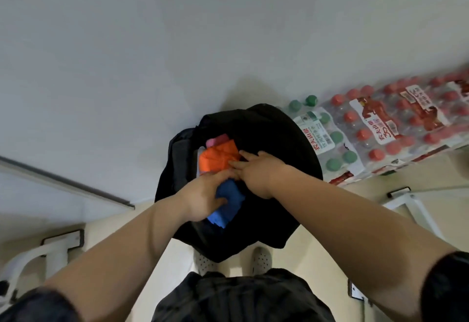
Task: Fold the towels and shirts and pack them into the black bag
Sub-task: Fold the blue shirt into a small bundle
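Black bag (279,139), open, standing on the floor (177,245) at the foot of the wall (152,42), just ahead of the person's shoes (261,258). It holds a folded orange cloth (215,159) toward the far rim with a pink piece (215,140) beyond it, and a folded blue cloth (231,202) toward the near rim (towel or shirt cannot be told). Left hand (205,194) grips the blue cloth, thumb curled over it; right hand (258,169) lies flat, fingers straight, on the orange cloth. Just beside the bag's right side, along the wall: shrink-wrapped water bottles, a green-capped pack (330,144), then red-capped packs (396,118).
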A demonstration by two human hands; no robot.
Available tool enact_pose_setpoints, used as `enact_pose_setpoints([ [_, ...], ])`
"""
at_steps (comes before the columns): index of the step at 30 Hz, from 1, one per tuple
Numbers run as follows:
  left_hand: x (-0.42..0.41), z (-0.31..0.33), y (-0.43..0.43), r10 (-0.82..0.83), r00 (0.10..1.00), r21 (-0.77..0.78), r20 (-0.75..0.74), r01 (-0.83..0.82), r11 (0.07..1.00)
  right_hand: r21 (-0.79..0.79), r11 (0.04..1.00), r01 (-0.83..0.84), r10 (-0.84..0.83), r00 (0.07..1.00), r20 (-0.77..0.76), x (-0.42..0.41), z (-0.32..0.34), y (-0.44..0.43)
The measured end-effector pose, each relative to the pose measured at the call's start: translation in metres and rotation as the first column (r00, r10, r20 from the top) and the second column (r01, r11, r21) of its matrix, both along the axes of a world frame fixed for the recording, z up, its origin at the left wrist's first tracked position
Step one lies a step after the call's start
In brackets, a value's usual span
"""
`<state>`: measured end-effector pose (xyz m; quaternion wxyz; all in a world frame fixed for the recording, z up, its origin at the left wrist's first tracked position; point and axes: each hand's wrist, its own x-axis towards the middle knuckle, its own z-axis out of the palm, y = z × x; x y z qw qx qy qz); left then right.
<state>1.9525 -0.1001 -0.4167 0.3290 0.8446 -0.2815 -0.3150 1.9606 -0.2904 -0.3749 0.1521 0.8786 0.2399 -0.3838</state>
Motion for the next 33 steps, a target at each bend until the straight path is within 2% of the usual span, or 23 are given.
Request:
enact_pose_setpoints([
  [3, 0.007, -0.014, -0.006, 0.116, 0.990, 0.040, -0.075, -0.113, 0.993, 0.006, 1.000, -0.006, 0.006, 0.996, 0.085, -0.017, 0.018, -0.013],
  [5, 0.007, -0.017, 0.001, 0.155, 0.980, 0.000, -0.126, -0.157, 0.988, 0.119, 0.993, -0.009, -0.019, 0.972, 0.234, -0.038, 0.028, -0.025],
  [7, 0.008, -0.017, 0.008, 0.182, 0.975, -0.061, -0.124, -0.191, 0.980, 0.244, 0.968, -0.054, -0.063, 0.891, 0.449, -0.066, 0.034, -0.039],
  [9, 0.011, -0.010, 0.011, 0.249, 0.962, -0.106, -0.115, -0.261, 0.959, 0.305, 0.952, -0.023, -0.179, 0.767, 0.616, -0.094, 0.033, -0.053],
  [11, 0.018, 0.001, 0.011, 0.301, 0.942, -0.132, -0.148, -0.321, 0.938, 0.329, 0.941, 0.082, -0.288, 0.707, 0.646, -0.111, 0.030, -0.063],
  [14, 0.031, 0.023, 0.005, 0.321, 0.891, -0.197, -0.321, -0.394, 0.898, 0.377, 0.913, 0.157, -0.380, 0.664, 0.644, -0.117, 0.026, -0.069],
  [16, 0.038, 0.028, -0.004, 0.389, 0.861, -0.229, -0.327, -0.471, 0.852, 0.398, 0.897, 0.192, -0.420, 0.647, 0.636, -0.114, 0.026, -0.070],
  [20, 0.045, 0.003, -0.022, 0.485, 0.873, -0.130, -0.045, -0.487, 0.864, 0.393, 0.876, 0.278, -0.473, 0.649, 0.596, -0.108, 0.018, -0.071],
  [22, 0.047, -0.008, -0.027, 0.455, 0.884, -0.026, 0.110, -0.455, 0.890, 0.416, 0.851, 0.320, -0.517, 0.648, 0.559, -0.104, 0.016, -0.074],
  [24, 0.051, -0.014, -0.026, 0.374, 0.867, 0.058, 0.329, -0.414, 0.909, 0.434, 0.835, 0.339, -0.541, 0.654, 0.528, -0.097, 0.014, -0.077],
  [26, 0.055, -0.018, -0.023, 0.246, 0.762, 0.103, 0.599, -0.378, 0.920, 0.434, 0.835, 0.339, -0.536, 0.681, 0.500, -0.090, 0.011, -0.080],
  [28, 0.059, -0.019, -0.019, 0.082, 0.623, 0.129, 0.778, -0.287, 0.949, 0.439, 0.831, 0.342, -0.538, 0.693, 0.479, -0.081, 0.009, -0.078],
  [30, 0.059, -0.025, -0.016, -0.141, 0.557, 0.242, 0.818, -0.112, 0.964, 0.459, 0.815, 0.353, -0.559, 0.685, 0.467, -0.076, 0.008, -0.075],
  [33, 0.053, -0.035, -0.018, -0.334, 0.613, 0.423, 0.716, 0.000, 0.906, 0.471, 0.803, 0.365, -0.578, 0.667, 0.469, -0.075, 0.010, -0.072],
])
